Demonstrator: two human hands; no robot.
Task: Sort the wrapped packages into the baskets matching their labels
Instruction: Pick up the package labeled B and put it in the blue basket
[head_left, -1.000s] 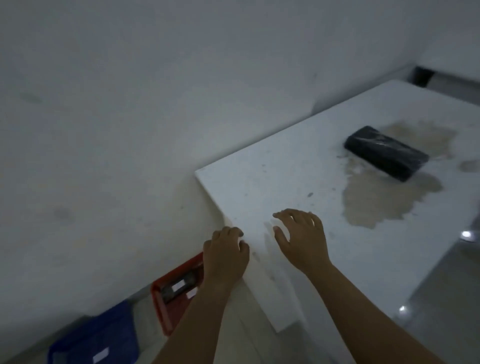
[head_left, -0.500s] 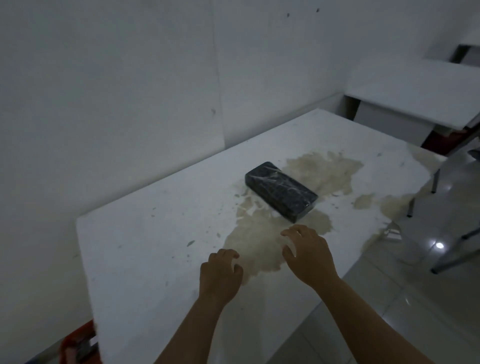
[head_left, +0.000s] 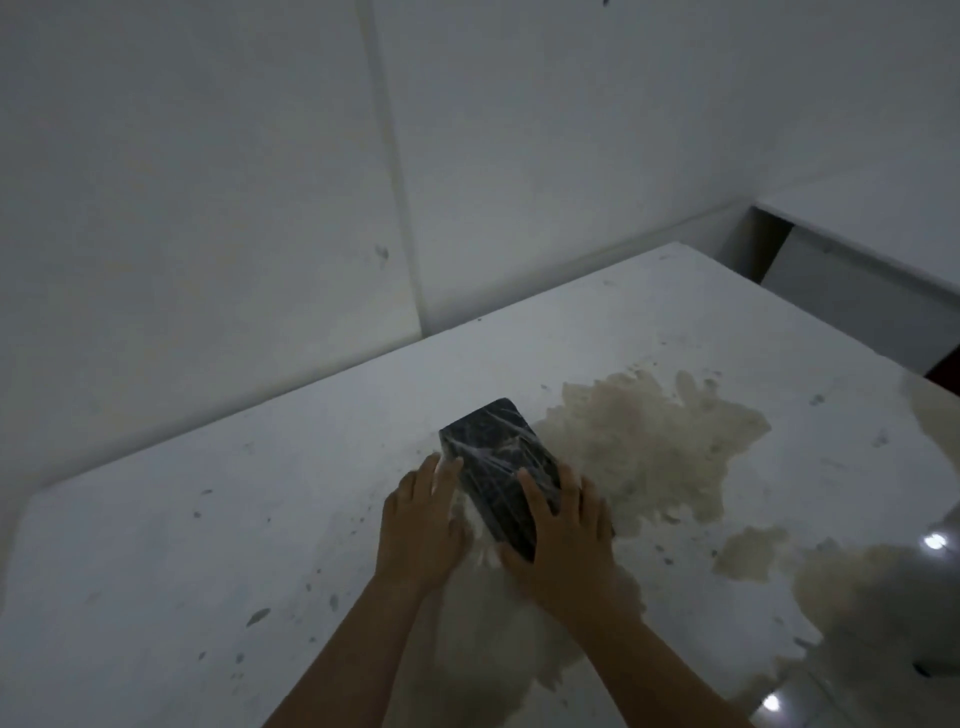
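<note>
**Entry: one wrapped package, taken in hand on the worktop**

Item: a dark, film-wrapped package, block-shaped, lying on the stained white worktop near its middle, with its far end pointing toward the wall.

Change noted: half a second earlier both hands hovered short of the package with fingers curled and nothing in them. At this moment they had closed the gap. The left hand lay flat against the package's left long side, fingers extended and touching the wrap. The right hand cupped the near right corner, its fingers spread over the top face and its thumb low at the near end. Together the two hands bracketed the package; whether it had left the surface could not be told.

Meaning for the task: the pick-up step appeared to be under way. No label was legible on the wrap, and no basket showed in this view, so the destination could not be judged from here.

Edges and room: the package sat well in from every worktop edge. Bare worktop lay to the left and toward the wall; a broad tan stain spread just to the right. A second white table stood beyond the far right corner, well apart. Lifting straight up looked unobstructed.
</note>
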